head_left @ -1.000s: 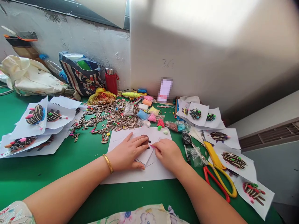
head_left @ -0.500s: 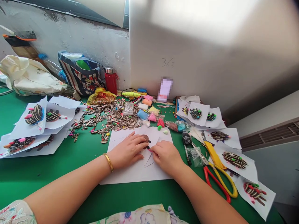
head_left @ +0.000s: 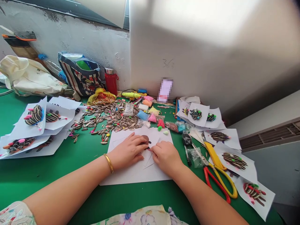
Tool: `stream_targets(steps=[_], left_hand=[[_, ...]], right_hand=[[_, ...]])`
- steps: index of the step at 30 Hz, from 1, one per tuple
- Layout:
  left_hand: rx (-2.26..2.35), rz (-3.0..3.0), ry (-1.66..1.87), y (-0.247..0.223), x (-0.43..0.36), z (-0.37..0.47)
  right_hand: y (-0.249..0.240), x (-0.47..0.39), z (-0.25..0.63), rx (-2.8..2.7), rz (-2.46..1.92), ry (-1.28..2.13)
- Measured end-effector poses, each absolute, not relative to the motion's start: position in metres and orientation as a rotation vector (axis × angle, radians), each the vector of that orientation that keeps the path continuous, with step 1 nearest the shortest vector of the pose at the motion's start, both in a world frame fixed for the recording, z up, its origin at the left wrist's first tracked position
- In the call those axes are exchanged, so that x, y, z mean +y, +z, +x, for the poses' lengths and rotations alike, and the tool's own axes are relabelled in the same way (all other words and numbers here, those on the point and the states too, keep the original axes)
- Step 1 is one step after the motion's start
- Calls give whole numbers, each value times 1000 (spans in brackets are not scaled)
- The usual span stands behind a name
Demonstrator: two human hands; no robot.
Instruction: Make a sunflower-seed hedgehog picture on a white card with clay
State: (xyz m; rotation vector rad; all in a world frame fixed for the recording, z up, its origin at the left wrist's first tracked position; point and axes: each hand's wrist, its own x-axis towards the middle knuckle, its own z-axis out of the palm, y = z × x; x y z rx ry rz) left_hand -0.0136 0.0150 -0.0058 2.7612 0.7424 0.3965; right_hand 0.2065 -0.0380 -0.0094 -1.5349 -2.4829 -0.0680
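Note:
My left hand point(head_left: 127, 151) lies flat on a small white paper sheet point(head_left: 150, 156), fingers spread, its fingertips touching a brown clay lump point(head_left: 145, 138) stuck on the paper. My right hand point(head_left: 165, 156) is closed around a thin pink tool, whose tip meets the lower edge of the lump. The small sheet rests on a larger white paper point(head_left: 136, 173) laid on the green table point(head_left: 70, 162). What the right fingers hide of the tool cannot be made out.
A heap of sunflower seeds point(head_left: 110, 117) lies behind the paper, with coloured clay pieces point(head_left: 150, 114) beside it. Finished seed pictures lie at left point(head_left: 35, 120) and right point(head_left: 234, 159). Yellow-and-red scissors point(head_left: 222, 179), a red flask point(head_left: 111, 82) and bags point(head_left: 79, 73) stand around.
My right hand has crept slightly left and toward the clay lump, bringing the pink tool tip up to it. My left hand stays pressed on the paper.

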Motion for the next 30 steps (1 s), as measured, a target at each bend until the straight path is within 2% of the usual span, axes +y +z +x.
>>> stream_targets(steps=[7, 30], left_hand=[[741, 2766, 421, -5, 15, -14], [728, 2837, 388, -5, 14, -13]], right_hand=[[-3, -36, 213, -2400, -1593, 53], [-3, -33, 215, -2424, -1666, 78]])
